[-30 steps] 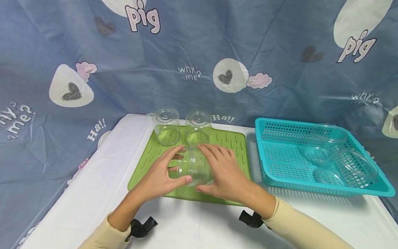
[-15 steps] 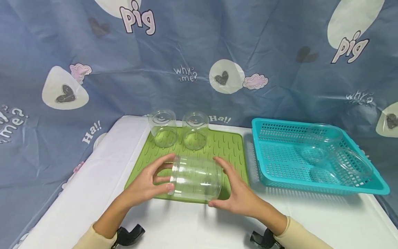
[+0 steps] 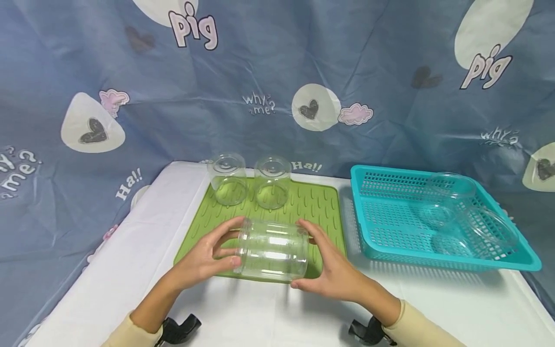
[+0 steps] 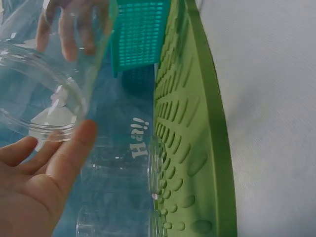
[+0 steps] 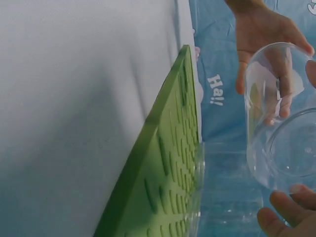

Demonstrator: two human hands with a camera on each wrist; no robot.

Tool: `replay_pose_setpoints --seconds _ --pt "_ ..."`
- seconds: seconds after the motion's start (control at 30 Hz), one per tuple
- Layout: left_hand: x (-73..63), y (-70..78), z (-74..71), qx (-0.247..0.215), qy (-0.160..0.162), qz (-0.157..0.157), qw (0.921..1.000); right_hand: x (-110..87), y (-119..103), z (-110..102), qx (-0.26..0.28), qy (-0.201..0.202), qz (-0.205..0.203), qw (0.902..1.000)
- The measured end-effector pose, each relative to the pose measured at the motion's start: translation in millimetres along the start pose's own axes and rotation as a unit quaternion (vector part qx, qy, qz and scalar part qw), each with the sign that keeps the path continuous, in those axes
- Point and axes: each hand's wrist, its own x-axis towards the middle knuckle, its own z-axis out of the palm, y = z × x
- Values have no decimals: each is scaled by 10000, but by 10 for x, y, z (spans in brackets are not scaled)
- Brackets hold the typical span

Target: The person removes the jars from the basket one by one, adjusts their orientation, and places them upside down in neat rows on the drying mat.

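A clear plastic jar lies sideways between both hands, held up above the front part of the green mat. My left hand grips its threaded rim end, thumb in front and fingers behind. At the base end, my right hand holds it between thumb and fingers. The left wrist view looks through the open mouth of the jar, with the other hand's fingers visible through its wall. In the right wrist view the jar's round base faces the right fingertips.
Two more clear jars, one at the left and one beside it, stand upside down at the mat's back edge. A turquoise basket on the right holds two clear jars. A patterned blue cloth hangs behind the white-covered table.
The jar and both hands came nearer the mat's front edge. My hands spread apart, the left to the rim end, the right to the base. In the last half second the jar turned slightly.
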Motion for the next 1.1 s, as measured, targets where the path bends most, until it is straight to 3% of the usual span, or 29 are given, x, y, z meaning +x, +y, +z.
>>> replay_pose_setpoints --seconds 0.27,0.5,0.6,0.77,0.83,0.9,1.1 --pt "-1 -19 3 348 -281 -247 9987 -13 23 -46 -200 73 -11 9998" --pt "-110 -45 -37 1325 -232 -587 9892 -34 87 -227 -583 136 41 9982" --pt "-202 -64 -88 2186 52 -792 9726 -71 120 -318 -720 186 123 9972" --pt "-311 -153 -229 3849 514 -756 9184 -153 168 -518 -955 164 252 9950" --pt "-335 -202 -295 4164 508 -770 9045 -159 171 -623 -1126 152 183 9934" --pt "-348 -247 -352 4313 421 -879 8969 -135 155 -745 -1401 184 38 9900" --pt "-343 -366 -440 4444 8 -1416 8846 -2 63 -1095 -2105 112 -79 9775"
